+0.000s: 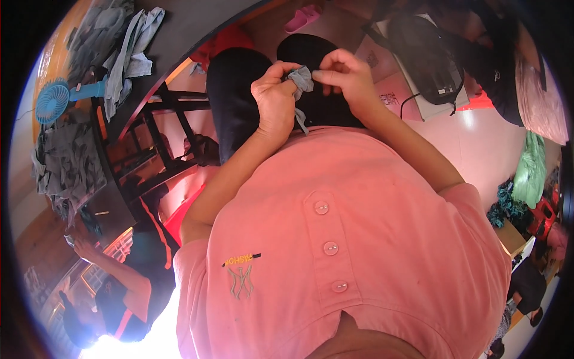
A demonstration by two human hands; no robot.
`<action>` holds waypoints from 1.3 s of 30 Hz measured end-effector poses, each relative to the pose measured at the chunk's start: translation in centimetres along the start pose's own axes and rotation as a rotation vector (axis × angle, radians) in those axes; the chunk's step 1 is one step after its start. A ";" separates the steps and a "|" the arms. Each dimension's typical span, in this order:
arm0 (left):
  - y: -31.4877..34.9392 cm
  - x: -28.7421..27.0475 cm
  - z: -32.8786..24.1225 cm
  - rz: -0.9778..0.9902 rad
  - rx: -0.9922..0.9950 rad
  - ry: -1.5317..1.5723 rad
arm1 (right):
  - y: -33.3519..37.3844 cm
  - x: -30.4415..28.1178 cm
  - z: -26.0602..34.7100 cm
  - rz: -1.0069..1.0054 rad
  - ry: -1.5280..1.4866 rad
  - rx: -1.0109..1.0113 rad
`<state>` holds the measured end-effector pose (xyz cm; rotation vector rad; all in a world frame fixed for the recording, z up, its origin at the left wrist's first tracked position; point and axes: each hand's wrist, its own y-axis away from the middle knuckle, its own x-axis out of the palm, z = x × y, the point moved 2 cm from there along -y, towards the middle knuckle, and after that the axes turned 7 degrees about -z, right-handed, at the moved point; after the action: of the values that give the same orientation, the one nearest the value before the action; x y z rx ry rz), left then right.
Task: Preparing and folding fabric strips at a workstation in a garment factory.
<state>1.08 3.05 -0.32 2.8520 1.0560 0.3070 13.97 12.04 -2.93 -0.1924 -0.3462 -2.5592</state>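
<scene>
Above my lap, my left hand (275, 99) is closed around a small piece of grey-blue cloth (302, 78). The cloth is bunched up over the fingertips, and a narrow strip of it dangles below the hand. Close by on the right, my right hand (350, 79) has its fingers curled, with thumb and fingertips right at the cloth's edge. Whether those fingertips pinch the cloth or something thin beside it is too small to tell.
On the dark table (173, 51) at left lie grey cloth pieces (128, 60) and a blue handheld fan (54, 100). A black bag (426, 57) rests at upper right, and a pink slipper (303, 19) on the floor. Another person (122, 293) works at lower left.
</scene>
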 end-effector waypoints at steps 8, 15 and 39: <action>-1.3 0.7 0.9 -0.199 0.164 -0.221 | 0.7 3.2 2.1 -0.015 0.550 -0.650; -1.2 0.8 1.2 -0.248 0.018 -0.214 | -1.2 3.6 0.6 -0.195 0.570 -0.912; 1.0 -1.1 1.4 0.616 -1.024 0.693 | 0.3 0.4 -0.2 -0.109 0.886 -0.882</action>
<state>1.18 1.60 -1.72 1.9953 -0.0854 1.4360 13.76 11.53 -3.00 0.6452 1.1131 -2.4276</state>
